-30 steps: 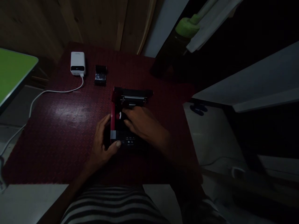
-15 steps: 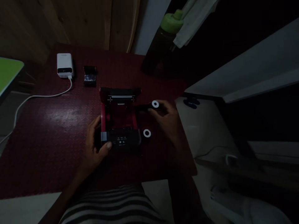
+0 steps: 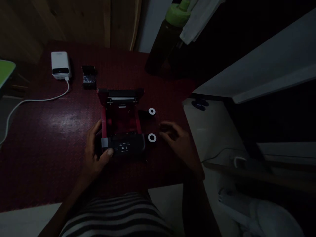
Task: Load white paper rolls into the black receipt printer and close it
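A small red and black printer-like device (image 3: 123,144) stands on the table with its lid (image 3: 120,95) raised and its red inner bay exposed. My left hand (image 3: 95,154) grips its front left corner, thumb on the dark button panel and fingers along the side. To the device's right lie two dark pieces with round white ends: a far one (image 3: 152,111) and a near one (image 3: 152,138). Just right of the near piece hovers my right hand (image 3: 177,138), thumb and fingers apart, holding nothing. In the dim light the dark bodies of both pieces barely show.
The red patterned table (image 3: 61,131) carries a white power bank-like box (image 3: 60,64) with a white cable (image 3: 46,99), and a small black open case (image 3: 89,77). A tall dark bottle (image 3: 164,39) with a green cap stands at the back. Slippers (image 3: 199,104) lie on the floor.
My right hand has let go of the far white-ended piece, which now lies beside the device, and has drawn back toward me. My left hand keeps its hold. The view has shifted slightly.
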Demonstrator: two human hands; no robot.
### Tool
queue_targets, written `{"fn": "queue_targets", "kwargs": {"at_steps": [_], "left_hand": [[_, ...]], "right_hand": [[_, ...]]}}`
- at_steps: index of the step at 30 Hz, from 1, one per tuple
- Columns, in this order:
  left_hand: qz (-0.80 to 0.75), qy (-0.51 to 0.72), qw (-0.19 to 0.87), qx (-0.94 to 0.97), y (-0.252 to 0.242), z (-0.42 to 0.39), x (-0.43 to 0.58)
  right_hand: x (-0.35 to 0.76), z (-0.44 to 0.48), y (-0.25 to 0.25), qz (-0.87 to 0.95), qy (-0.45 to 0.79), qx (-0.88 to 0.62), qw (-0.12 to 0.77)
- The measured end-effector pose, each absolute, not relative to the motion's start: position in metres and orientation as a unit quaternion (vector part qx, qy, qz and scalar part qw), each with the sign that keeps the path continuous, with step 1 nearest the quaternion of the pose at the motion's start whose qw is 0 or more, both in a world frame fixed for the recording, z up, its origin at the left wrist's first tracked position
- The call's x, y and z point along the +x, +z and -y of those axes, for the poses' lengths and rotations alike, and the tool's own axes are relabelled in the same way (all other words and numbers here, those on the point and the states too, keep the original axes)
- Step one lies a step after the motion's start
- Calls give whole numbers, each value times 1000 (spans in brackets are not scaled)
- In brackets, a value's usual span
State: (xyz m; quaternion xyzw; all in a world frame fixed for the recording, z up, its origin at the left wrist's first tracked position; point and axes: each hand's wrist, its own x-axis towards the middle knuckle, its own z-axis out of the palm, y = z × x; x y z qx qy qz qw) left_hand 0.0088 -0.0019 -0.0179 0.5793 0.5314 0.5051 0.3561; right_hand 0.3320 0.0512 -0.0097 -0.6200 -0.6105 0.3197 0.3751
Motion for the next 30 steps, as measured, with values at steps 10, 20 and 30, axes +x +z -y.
{"fn": "queue_targets", "kwargs": {"at_steps": [10, 20, 30], "left_hand": [[-529, 503, 358, 583, -15, 3, 10], [-527, 513, 356, 576, -20, 4, 9], [-503, 511, 333, 613, -22, 1, 9]], "right_hand": [[296, -21, -27, 559, 364, -619, 415], [299, -44, 102, 725, 386, -455, 344], [202, -80, 95, 902, 110, -410, 79]]}}
